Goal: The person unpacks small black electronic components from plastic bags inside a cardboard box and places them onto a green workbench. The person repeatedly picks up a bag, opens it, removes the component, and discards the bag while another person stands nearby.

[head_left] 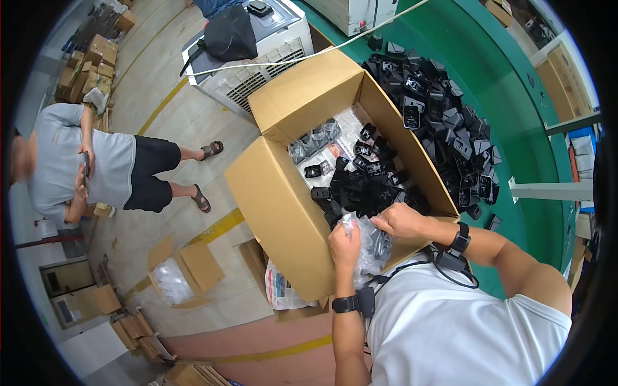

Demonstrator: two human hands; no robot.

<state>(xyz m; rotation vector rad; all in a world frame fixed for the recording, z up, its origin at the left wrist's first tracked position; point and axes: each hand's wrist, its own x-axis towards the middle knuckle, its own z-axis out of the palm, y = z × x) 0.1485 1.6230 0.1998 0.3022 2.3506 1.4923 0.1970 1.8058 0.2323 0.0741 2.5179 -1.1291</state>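
Observation:
Over the near edge of a large open cardboard box (277,212), both my hands are closed on a crinkled clear plastic bag (373,248). Dark shapes show through the plastic; what they are I cannot make out. My left hand (345,246) pinches the bag's left upper part, and my right hand (400,221) grips its right upper edge. Just beyond them in the box lie many loose small black plastic devices (360,193), some with glossy faces. Bagged devices (315,140) and newspaper sheets (347,128) are at the box's far left.
A big heap of similar black devices (444,122) covers part of the green surface (528,148) to the right. A white machine (277,38) with a black bag (230,33) on it stands behind the box. Smaller cartons (199,264) and a person (103,157) holding a phone are at left.

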